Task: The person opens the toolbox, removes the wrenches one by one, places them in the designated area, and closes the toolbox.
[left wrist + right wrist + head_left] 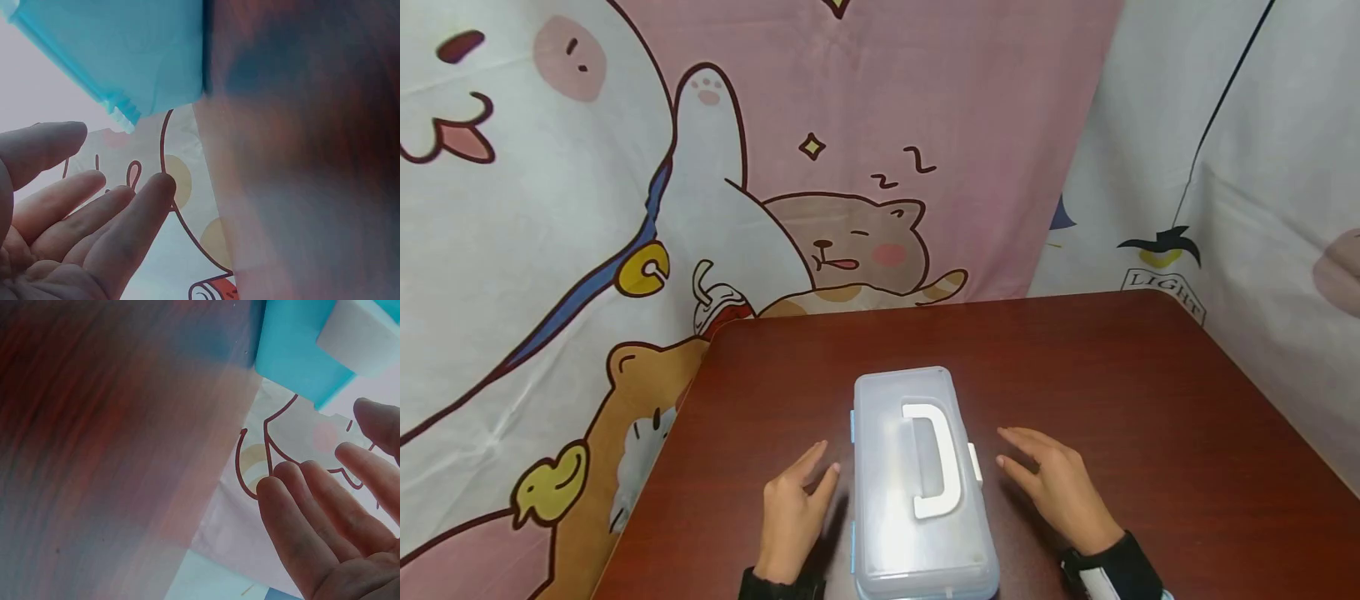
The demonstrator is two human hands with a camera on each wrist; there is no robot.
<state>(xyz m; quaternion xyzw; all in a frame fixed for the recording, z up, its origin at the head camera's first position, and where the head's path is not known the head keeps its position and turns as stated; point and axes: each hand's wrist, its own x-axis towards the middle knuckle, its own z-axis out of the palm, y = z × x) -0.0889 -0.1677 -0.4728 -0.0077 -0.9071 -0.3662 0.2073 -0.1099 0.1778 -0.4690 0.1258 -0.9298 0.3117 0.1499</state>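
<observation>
Low down, left of the middle in the head view, our left grip point(793, 521) is bare, with a black cuff point(781, 586) under it. At the lower right, our right grip point(1063, 492) is bare too. Its dark cuff point(1126, 560) is black and has a white patch point(1099, 583) on it, plus a tiny bit of pale blue by the bottom edge. We can't tell if these are sleeves or straps.

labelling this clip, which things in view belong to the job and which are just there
Job, it seems:
lidded box, between left grip and right grip
its white handle
its white latch

Just there:
brown table, underneath
cartoon cloth, behind
</observation>
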